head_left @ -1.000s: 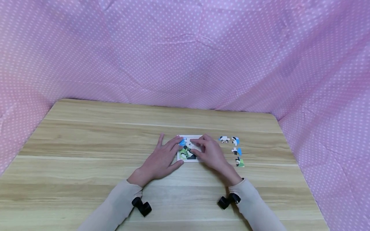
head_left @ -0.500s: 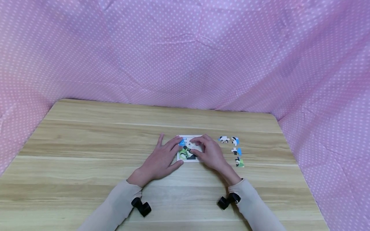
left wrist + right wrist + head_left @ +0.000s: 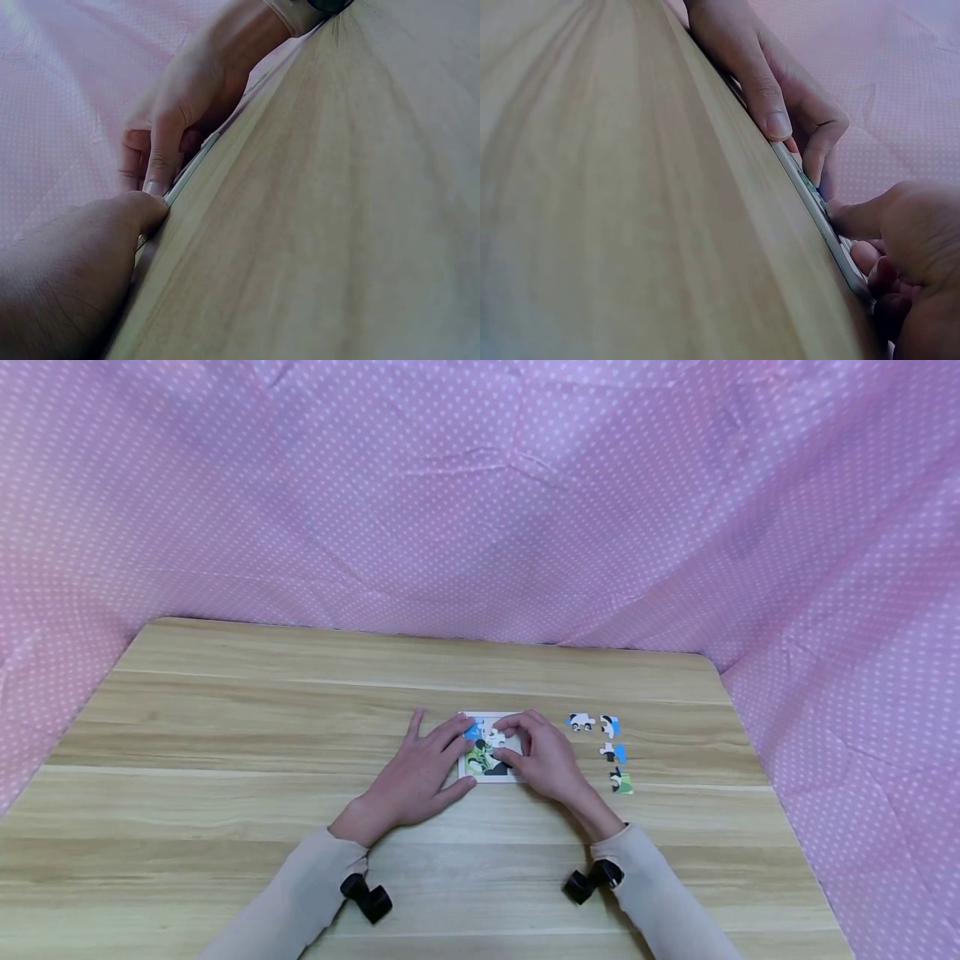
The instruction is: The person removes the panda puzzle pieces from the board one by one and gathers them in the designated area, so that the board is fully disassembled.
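Note:
A small panda jigsaw puzzle tray [image 3: 489, 779] with a white border lies flat on the table, its left part filled with blue, green and black-and-white pieces. My left hand [image 3: 416, 777] rests at the tray's left side, fingers spread, fingertips on its left edge and thumb by the near corner. Over the tray's right half, my right hand [image 3: 546, 758] bends its thumb and index finger about a white puzzle piece [image 3: 496, 737]. In the right wrist view the thumb [image 3: 855, 217] comes down on the tray's face. The right hand hides the tray's right side.
Several loose puzzle pieces lie right of the tray, among them one with a panda's eyes [image 3: 581, 722] and a green one [image 3: 621, 782]. The wooden table [image 3: 225, 735] ends at a pink dotted cloth [image 3: 480, 510] behind and at the sides.
The right index finger, straighter a second ago, is now more bent, and more of the white piece shows between finger and thumb. The left hand and loose pieces stay in place.

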Available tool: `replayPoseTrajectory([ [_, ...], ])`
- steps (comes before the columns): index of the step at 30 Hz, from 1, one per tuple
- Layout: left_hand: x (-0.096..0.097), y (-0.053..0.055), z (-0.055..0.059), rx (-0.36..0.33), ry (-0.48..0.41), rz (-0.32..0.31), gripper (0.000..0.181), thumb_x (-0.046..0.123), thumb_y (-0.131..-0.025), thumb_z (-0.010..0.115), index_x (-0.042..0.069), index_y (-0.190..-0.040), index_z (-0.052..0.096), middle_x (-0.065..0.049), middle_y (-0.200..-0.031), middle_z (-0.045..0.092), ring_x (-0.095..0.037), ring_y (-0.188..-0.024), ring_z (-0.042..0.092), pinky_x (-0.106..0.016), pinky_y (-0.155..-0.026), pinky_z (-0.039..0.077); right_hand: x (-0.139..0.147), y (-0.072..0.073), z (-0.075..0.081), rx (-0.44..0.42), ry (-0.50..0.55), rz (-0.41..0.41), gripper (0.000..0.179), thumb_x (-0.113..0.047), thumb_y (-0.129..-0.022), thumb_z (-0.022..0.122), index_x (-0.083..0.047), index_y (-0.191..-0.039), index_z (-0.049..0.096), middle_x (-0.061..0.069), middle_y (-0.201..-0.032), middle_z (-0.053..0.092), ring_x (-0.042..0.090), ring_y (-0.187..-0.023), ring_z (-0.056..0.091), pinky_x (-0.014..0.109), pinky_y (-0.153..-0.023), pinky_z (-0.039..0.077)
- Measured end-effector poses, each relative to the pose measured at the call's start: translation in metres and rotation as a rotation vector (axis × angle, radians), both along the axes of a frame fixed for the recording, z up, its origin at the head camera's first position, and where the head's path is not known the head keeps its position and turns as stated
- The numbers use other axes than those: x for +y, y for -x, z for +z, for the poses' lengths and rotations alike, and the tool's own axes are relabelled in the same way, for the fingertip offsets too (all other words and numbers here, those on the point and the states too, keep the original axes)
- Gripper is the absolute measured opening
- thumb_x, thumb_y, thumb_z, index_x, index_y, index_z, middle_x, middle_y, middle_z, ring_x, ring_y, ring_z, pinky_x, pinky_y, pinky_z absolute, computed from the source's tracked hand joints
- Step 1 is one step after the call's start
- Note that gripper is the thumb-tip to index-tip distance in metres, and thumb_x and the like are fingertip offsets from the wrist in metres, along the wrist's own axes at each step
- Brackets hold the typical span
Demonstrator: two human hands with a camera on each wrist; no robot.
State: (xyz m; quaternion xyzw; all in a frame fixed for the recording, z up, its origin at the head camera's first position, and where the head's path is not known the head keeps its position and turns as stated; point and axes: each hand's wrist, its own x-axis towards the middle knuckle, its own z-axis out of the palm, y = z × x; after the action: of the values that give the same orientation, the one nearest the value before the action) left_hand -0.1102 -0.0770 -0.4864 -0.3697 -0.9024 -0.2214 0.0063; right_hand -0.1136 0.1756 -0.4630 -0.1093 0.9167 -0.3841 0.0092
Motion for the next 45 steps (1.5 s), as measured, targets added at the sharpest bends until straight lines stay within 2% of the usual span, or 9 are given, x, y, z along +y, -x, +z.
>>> replayPoseTrajectory([
  [7,0.0001,0.0,0.0018,0.002,-0.003,-0.002,0.061,0.052,-0.112,0.057,0.008,-0.155,0.063,-0.012,-0.177,0.04,-0.028,-0.168,0.03,-0.069,-0.134,-0.005,0.0005,0.0006,-0.0018,0.013,0.056,0.004,0.035,-0.011,-0.092,0.092,-0.012,-0.124,0.078,0.001,-0.101,0.067,0.014,-0.072,0.051,0.025,-0.063,0.037],
  [14,0.0001,-0.0006,0.003,0.012,0.0,-0.003,0.062,0.051,-0.112,0.059,0.007,-0.155,0.063,-0.012,-0.176,0.041,-0.029,-0.167,0.031,-0.071,-0.133,-0.004,0.0013,0.0015,-0.0029,-0.025,0.199,0.041,0.032,-0.001,-0.094,0.088,-0.008,-0.122,0.075,0.005,-0.095,0.066,0.014,-0.069,0.051,0.023,-0.063,0.039],
  [21,-0.001,-0.0011,0.0017,0.0,0.001,0.009,0.061,0.052,-0.112,0.057,0.008,-0.154,0.064,-0.01,-0.177,0.04,-0.027,-0.168,0.029,-0.067,-0.134,-0.006,0.0028,0.0025,-0.0055,-0.002,0.244,0.06,0.031,0.0,-0.094,0.088,-0.009,-0.121,0.075,0.008,-0.103,0.069,0.012,-0.07,0.051,0.022,-0.061,0.041],
  [29,-0.0009,-0.0009,0.0002,0.008,-0.018,0.005,0.06,0.051,-0.112,0.059,0.007,-0.152,0.064,-0.011,-0.176,0.042,-0.027,-0.168,0.03,-0.069,-0.134,-0.005,0.0053,0.0017,-0.0092,0.022,0.356,0.032,0.019,0.001,-0.099,0.08,-0.007,-0.116,0.079,0.01,-0.099,0.072,0.016,-0.075,0.055,0.021,-0.064,0.044],
  [37,-0.0007,-0.0009,0.0,0.013,-0.024,0.005,0.059,0.05,-0.112,0.06,0.007,-0.152,0.064,-0.011,-0.176,0.042,-0.028,-0.168,0.03,-0.069,-0.134,-0.004,0.0056,0.0025,-0.0087,0.036,0.368,-0.017,0.014,0.0,-0.101,0.078,-0.006,-0.114,0.081,0.009,-0.098,0.075,0.016,-0.081,0.059,0.021,-0.07,0.046],
  [45,-0.0001,-0.0007,-0.0006,0.01,-0.02,0.008,0.06,0.051,-0.112,0.059,0.007,-0.153,0.064,-0.01,-0.176,0.042,-0.027,-0.168,0.03,-0.068,-0.134,-0.004,0.0066,0.0026,-0.0044,0.007,0.432,-0.085,0.014,0.0,-0.101,0.078,-0.004,-0.114,0.081,0.013,-0.099,0.074,0.015,-0.08,0.057,0.02,-0.07,0.045],
])
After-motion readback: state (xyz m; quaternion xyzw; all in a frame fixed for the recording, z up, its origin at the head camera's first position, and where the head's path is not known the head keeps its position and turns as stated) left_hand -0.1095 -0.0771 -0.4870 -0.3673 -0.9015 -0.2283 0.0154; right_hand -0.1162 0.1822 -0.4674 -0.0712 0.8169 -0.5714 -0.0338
